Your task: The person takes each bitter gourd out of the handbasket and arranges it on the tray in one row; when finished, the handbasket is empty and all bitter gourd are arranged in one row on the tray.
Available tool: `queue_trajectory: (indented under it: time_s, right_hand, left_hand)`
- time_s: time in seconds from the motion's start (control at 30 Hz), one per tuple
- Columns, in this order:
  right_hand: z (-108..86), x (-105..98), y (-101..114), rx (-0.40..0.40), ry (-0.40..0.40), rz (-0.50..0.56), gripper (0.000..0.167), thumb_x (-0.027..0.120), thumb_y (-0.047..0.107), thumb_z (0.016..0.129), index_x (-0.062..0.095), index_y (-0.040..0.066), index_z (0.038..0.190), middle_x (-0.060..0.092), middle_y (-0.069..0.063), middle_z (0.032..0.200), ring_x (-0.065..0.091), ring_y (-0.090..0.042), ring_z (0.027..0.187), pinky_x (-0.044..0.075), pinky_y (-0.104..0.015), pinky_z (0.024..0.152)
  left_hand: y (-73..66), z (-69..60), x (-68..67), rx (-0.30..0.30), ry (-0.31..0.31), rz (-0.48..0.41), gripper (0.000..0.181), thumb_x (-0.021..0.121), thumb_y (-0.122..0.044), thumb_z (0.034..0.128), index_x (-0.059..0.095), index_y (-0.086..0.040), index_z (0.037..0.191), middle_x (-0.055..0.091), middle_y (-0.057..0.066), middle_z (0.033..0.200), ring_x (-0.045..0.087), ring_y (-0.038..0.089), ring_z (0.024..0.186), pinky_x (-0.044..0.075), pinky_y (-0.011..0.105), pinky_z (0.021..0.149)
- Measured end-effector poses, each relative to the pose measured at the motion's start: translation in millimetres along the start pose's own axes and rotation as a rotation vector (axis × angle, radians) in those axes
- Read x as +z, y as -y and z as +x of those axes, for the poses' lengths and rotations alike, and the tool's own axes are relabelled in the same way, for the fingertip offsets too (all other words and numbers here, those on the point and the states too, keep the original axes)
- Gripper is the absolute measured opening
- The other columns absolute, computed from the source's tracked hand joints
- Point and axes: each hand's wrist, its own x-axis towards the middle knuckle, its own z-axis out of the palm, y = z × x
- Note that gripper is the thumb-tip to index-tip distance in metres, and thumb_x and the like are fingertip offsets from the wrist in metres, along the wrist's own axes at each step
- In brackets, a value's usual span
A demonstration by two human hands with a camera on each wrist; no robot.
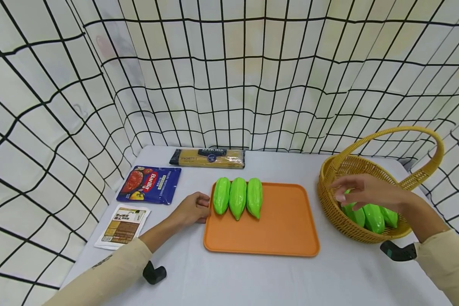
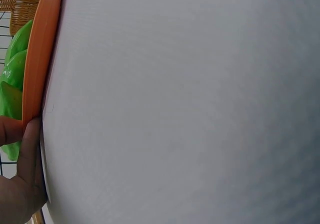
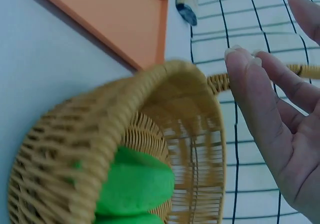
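Left hand pinches tray at nine o'clock, lightly is best, I judge; right hand, relaxed, empty, hovers over basket.

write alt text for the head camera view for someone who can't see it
Left hand grips a flat rectangular orange tray bearing three glossy, elongated green fruit-like pieces; the empty right hand hovers above a handled tan wicker basket holding more.
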Motion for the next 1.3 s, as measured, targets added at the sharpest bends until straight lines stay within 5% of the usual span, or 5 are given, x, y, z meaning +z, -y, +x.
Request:
queue_trajectory:
  time_s: [0.23, 0.6, 0.97, 1.3]
  right_hand:
    - [-0.5, -24, -16, 0.086, -0.035, -0.013, 0.061, 0.064, 0.027, 0.097, 0.041, -0.002, 0.146, 0.056, -0.024, 0.134, 0.064, -0.026, 0.107, 0.061, -0.041, 0.086]
    - [23.8, -48, -42, 0.203, 0.014, -0.001, 0.072, 0.062, 0.033, 0.099, 0.028, -0.002, 0.153, 0.049, -0.026, 0.139, 0.059, -0.027, 0.114, 0.058, -0.045, 0.097]
    - [40.1, -46, -47, 0.268, 0.08, -0.024, 0.08, 0.061, 0.039, 0.099, 0.024, -0.005, 0.154, 0.036, -0.031, 0.152, 0.043, -0.048, 0.137, 0.055, -0.05, 0.1]
    - [46.5, -38, -47, 0.23, 0.134, 0.003, 0.075, 0.062, 0.035, 0.099, 0.027, -0.003, 0.153, 0.035, -0.029, 0.153, 0.038, -0.049, 0.139, 0.054, -0.05, 0.101]
  left_hand:
    - [0.3, 0.5, -1.7, 0.0, -0.004, 0.001, 0.049, 0.066, -0.005, 0.0886, 0.05, 0.001, 0.134, 0.056, 0.015, 0.119, 0.063, 0.019, 0.095, 0.063, 0.031, 0.076]
    - [0.6, -0.6, -1.6, -0.003, -0.011, 0.003, 0.048, 0.065, -0.004, 0.0877, 0.05, 0.001, 0.133, 0.055, 0.015, 0.118, 0.063, 0.019, 0.094, 0.063, 0.031, 0.076]
    - [0.5, 0.4, -0.1, -0.005, -0.011, 0.001, 0.047, 0.065, -0.003, 0.0878, 0.051, 0.001, 0.133, 0.056, 0.015, 0.117, 0.063, 0.019, 0.093, 0.063, 0.031, 0.076]
    - [-0.7, 1.0, 0.4, -0.009, -0.004, -0.012, 0.048, 0.065, -0.003, 0.0871, 0.05, 0.001, 0.133, 0.055, 0.015, 0.117, 0.062, 0.02, 0.093, 0.063, 0.032, 0.076]
